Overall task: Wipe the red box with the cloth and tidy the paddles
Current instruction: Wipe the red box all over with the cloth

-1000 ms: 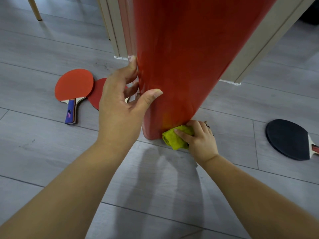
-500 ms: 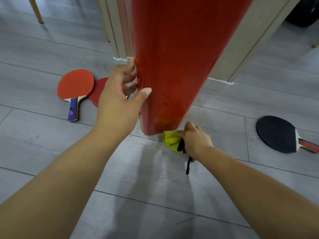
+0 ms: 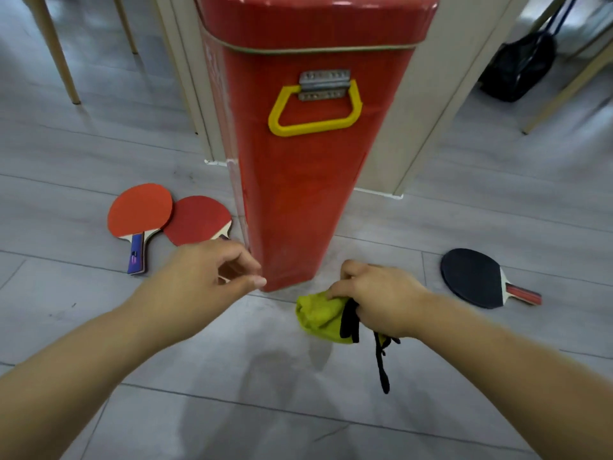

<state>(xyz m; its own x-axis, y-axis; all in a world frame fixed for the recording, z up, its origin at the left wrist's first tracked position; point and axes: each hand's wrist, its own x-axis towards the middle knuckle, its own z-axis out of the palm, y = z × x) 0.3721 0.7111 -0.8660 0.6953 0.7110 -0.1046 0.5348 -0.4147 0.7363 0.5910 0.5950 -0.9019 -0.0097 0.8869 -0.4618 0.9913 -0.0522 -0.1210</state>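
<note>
As I look down, grey plank floor (image 3: 298, 410) runs everywhere, with wooden chair legs (image 3: 63, 61) at the far left and a black bag (image 3: 520, 68) slumped at the far right. The red box (image 3: 298, 200) stands upright dead ahead, its back close to a beige pillar (image 3: 398, 127). Left of its base the orange-red paddle (image 3: 141, 210) lies overlapping the darker red paddle (image 3: 199, 220); well off to the right the black paddle (image 3: 474, 277) lies alone. Between my arms, open boards reach right up to the box's foot. The box looks glossy, with a yellow handle (image 3: 315, 126) hanging from a metal bracket on the near face and a pale band round it near the top. My left grip (image 3: 199, 277) hovers at the lower left corner, fingers loosely curled, holding nothing; the thumb tip is at the edge, touching or not I cannot tell. My right grip (image 3: 384, 300) is bunched round the yellow-green cloth (image 3: 318, 318), just beside the box's base, with a black strap (image 3: 381, 366) dangling below.
</note>
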